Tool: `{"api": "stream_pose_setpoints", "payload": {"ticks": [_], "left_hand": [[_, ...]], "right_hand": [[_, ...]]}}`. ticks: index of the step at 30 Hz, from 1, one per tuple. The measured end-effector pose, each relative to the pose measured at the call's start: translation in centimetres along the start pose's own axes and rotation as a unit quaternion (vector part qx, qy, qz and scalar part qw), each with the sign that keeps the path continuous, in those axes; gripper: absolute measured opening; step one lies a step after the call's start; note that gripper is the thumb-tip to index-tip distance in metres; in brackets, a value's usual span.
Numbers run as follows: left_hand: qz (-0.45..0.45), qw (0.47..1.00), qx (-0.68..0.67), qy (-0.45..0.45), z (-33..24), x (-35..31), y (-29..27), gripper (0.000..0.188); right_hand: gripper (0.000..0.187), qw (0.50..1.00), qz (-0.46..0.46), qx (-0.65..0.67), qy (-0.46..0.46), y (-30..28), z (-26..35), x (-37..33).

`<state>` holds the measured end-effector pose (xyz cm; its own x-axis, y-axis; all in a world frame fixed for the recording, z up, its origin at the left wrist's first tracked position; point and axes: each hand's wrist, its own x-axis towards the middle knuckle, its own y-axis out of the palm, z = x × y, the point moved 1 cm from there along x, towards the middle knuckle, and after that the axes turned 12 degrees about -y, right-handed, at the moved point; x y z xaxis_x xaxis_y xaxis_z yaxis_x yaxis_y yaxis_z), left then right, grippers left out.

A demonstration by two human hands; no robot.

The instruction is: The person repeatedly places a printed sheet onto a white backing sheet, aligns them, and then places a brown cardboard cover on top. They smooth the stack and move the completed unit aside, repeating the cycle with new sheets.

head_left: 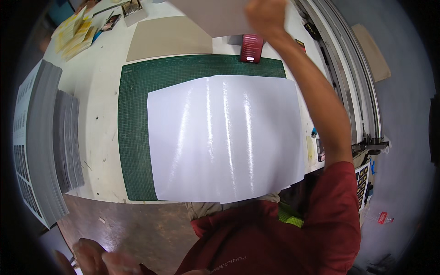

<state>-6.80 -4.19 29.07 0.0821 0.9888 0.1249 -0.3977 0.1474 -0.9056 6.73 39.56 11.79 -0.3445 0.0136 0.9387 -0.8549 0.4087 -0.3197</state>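
Note:
High in the view, my right hand (267,19) is closed at the edge of a grey board (211,16), which is tilted and runs out of the picture's top. My left hand (98,260) is at the lower left, close up and blurred, its fingers loosely bent and apart with nothing visible in them. In front of me a large glossy white sheet (220,137) lies over a green cutting mat (133,137). Its near edge reaches the table edge at my body. A second, beige-grey board (169,39) lies flat behind the mat.
Tall stacks of printed sheets (46,137) stand at the left table edge. A phone with a red screen (251,49) rests at the mat's far edge. Yellow-edged papers (75,36) and a small box (133,11) lie far left. A long metal rail (353,78) runs along the right.

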Motion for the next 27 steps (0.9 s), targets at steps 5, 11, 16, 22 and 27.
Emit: {"api": "stream_pose_setpoints", "payload": {"ticks": [5, 11, 16, 22, 27], "left_hand": [[-0.140, 0.988, -0.036, 0.055, -1.7, -0.9, 0.4, 0.054], [0.005, 0.969, -0.241, -0.054, -4.6, 0.3, 3.2, 0.065], [-0.025, 0.893, -0.449, 0.007, -9.1, 5.8, 15.1, 0.052], [-0.019, 0.859, -0.511, -0.010, -14.2, 4.6, 19.9, 0.049], [-0.001, 0.860, -0.511, 0.003, -15.3, 3.7, 20.5, 0.058]], "right_hand": [[0.031, 0.964, -0.064, -0.068, 0.250, -18.3, -0.5, 0.3], [0.033, 0.873, -0.089, 0.172, 0.448, -27.8, 3.9, -5.4], [0.031, 0.778, -0.017, 0.181, 0.602, -30.7, 9.2, -14.1], [0.028, 0.738, 0.045, 0.244, 0.628, -27.9, 14.1, -16.0], [0.029, 0.738, 0.054, 0.201, 0.642, -28.1, 15.9, -16.7]]}}
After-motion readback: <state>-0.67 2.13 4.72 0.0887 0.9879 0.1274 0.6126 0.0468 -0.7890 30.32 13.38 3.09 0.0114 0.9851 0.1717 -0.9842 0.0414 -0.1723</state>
